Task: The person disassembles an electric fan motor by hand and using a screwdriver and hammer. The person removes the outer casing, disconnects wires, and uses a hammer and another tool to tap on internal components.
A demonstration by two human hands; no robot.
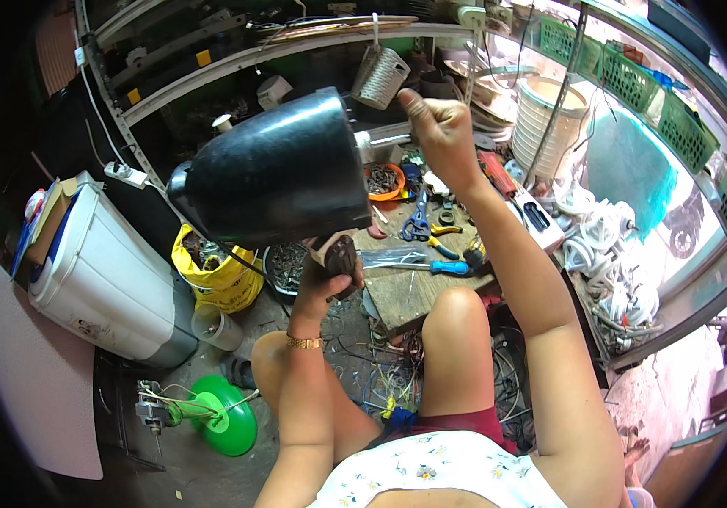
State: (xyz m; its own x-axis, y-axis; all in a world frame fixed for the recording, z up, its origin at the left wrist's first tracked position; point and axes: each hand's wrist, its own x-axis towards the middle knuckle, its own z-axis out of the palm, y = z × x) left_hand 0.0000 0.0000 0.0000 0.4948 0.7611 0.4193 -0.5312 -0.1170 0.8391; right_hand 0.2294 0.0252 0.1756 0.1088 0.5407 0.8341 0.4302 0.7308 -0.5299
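Note:
In front of me, off the floor and tilted, is a fan motor in a rounded glossy black housing (279, 173). A thin metal shaft (391, 140) sticks out of its right-hand end. My left hand (325, 284), with a gold-coloured band at the wrist, is closed round the dark neck under the housing. My right hand (444, 135) is a fist at the shaft's outer end, thumb up; the fingers hide the tip. Below lie blue-handled scissors (417, 222), a blue-handled screwdriver (450, 267) and yellow-and-black pliers (445, 241) on a wooden board (406, 300).
A yellow bag (232, 288) and a large white bin (110, 262) stand at left. A green round base (226, 415) with a small motor lies on the floor. White coiled parts (600, 245) crowd the right side, near a white bucket (545, 118). A perforated cup (380, 78) hangs ahead.

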